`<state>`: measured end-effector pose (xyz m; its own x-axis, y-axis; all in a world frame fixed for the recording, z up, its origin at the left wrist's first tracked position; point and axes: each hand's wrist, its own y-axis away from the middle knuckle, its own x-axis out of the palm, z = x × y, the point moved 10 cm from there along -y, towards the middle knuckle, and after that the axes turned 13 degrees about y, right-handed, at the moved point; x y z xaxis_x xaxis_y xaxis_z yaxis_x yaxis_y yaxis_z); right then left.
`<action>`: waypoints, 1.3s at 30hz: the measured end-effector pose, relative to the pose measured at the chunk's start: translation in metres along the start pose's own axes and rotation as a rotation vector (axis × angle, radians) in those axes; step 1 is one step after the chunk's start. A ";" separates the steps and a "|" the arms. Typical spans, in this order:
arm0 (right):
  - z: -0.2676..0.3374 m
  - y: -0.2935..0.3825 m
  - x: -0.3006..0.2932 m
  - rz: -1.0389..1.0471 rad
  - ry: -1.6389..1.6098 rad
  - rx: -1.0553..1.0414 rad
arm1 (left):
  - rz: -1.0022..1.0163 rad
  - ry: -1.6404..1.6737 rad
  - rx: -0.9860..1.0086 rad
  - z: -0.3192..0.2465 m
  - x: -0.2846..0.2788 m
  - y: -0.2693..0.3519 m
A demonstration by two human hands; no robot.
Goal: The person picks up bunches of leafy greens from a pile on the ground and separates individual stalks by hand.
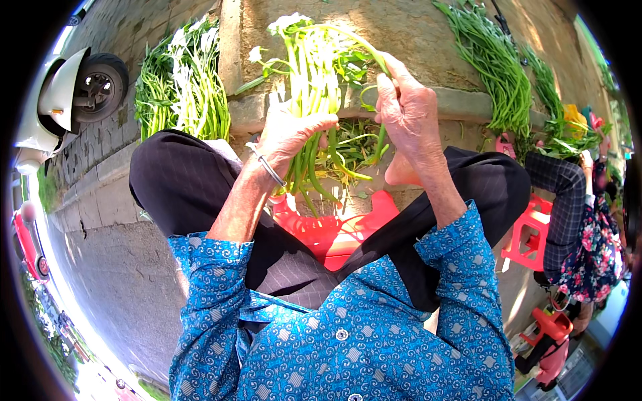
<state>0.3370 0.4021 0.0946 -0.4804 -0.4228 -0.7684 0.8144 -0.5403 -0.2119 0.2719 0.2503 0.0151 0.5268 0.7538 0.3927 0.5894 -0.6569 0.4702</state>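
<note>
My left hand (293,133) grips a bundle of leafy green vegetable stalks (313,75), whose cut ends hang below the fist. In bright sun the top of the bundle is washed out. To its right, my right hand (409,108) pinches one stalk (358,37) that arches over from the bundle's top. A bent lower piece of stalk shows beneath that hand. Under both hands, loose leaves and trimmings (351,143) lie on the ground by the kerb.
More bunched greens (183,85) lie at the left, and long piles (494,70) at the upper right. I sit on a red plastic stool (331,233) beside a concrete kerb (454,103). A parked scooter (75,90) stands left. People (589,230) sit at the right near red stools (531,233).
</note>
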 end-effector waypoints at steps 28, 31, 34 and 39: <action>-0.051 -0.027 -0.036 0.214 -1.116 0.324 | -0.122 0.074 0.099 -0.020 -0.030 -0.003; -0.063 -0.034 -0.062 0.091 -1.103 0.250 | -0.155 0.011 0.064 -0.018 -0.037 -0.003; -0.076 -0.037 -0.086 -0.069 -1.034 0.225 | -0.099 0.110 0.105 -0.023 -0.030 -0.003; -0.082 -0.032 -0.069 -0.081 -0.971 0.326 | -0.020 0.138 0.088 -0.027 -0.024 0.002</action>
<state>0.3703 0.5079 0.1049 -0.7038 -0.7045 0.0914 0.7096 -0.7032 0.0443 0.2436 0.2311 0.0277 0.4284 0.7581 0.4916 0.6535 -0.6357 0.4109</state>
